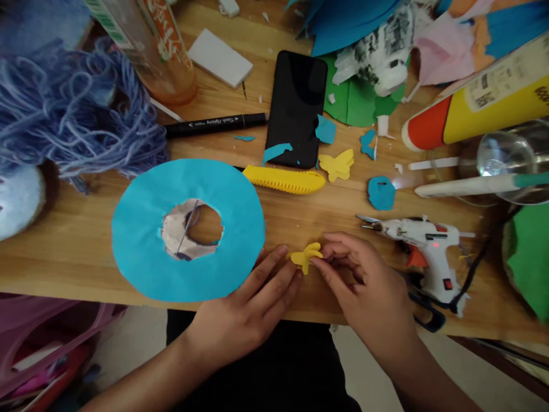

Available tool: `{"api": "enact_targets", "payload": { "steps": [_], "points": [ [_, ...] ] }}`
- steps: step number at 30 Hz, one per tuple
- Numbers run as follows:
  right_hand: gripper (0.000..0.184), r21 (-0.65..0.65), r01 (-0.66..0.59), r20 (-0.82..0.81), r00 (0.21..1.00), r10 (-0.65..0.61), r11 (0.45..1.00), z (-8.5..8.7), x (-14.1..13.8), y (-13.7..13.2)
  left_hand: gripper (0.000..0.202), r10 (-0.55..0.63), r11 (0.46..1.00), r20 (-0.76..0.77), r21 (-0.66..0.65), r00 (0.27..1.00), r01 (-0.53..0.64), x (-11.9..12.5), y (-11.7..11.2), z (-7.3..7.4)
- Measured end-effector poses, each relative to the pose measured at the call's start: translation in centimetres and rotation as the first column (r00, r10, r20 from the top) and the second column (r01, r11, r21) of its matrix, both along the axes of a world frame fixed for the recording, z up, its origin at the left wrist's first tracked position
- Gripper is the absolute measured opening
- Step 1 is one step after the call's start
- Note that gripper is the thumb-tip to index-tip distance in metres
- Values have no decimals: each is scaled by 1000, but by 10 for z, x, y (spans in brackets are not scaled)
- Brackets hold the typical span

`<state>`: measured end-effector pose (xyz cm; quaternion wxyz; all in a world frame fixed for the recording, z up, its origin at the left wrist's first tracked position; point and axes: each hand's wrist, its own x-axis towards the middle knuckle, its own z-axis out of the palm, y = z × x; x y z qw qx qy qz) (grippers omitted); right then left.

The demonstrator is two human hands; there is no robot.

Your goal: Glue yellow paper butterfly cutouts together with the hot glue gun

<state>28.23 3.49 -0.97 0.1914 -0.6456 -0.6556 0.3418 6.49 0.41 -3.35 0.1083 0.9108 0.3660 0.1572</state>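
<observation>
A yellow paper butterfly (306, 257) is at lower centre of the frame, above a wooden table (77, 257). The right hand (373, 280) has its grip pinched on one wing; the left hand (249, 315) reaches in beside a blue paper ring (137, 246), fingertips near the butterfly, and whether it holds anything cannot be told. The thin wings could crease or tear if squeezed hard. The glue gun (441, 237), lower right, shows a red light; if hot, its nozzle could burn the right hand nearby. A shift of the left forearm could nudge the ring. Readable writing: "Touch Fighting" on the black marker (218, 123), upper left of centre; orange Chinese characters on the bottle (165, 63), upper left; "600" on the yellow tube (497, 97), upper right, its sticker too blurred.
</observation>
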Motion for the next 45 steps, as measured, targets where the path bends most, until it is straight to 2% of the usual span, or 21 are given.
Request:
{"api": "enact_targets", "payload": {
  "steps": [8, 15, 20, 23, 28, 37, 45],
  "points": [
    [26, 68, -107, 92, 991, 101, 992, 3, 0, 3, 41, 1, 1000, 0, 1, 1000, -1, 0, -1, -1],
    [31, 160, -166, 144, 979, 143, 973, 6, 0, 4, 42, 21, 1000, 19, 0, 1000, -21, 0, -1, -1],
    [32, 297, -220, 189, 967, 169, 929, 12, 1, -5, 41, 54, 998, 33, 6, 998, -55, 1, -2, -2],
    [33, 355, -286, 241, 948, 208, 890, 5, 3, -12, 40, 68, 998, 34, 13, 997, -69, 2, -2, -1],
    [31, 376, -388, 306, 909, 282, 842, -13, 5, -17, 38, 77, 997, 43, 20, 996, -78, 4, -1, -1],
    [33, 465, -379, 270, 921, 279, 800, -21, 6, -19, 37, 89, 996, 6, 6, 996, -89, 5, -2, 0],
    [30, 477, -363, 275, 927, 256, 800, -24, 1, -20, 38, 95, 995, 1, 5, 995, -95, 4, -2, 3]
  ]
}}
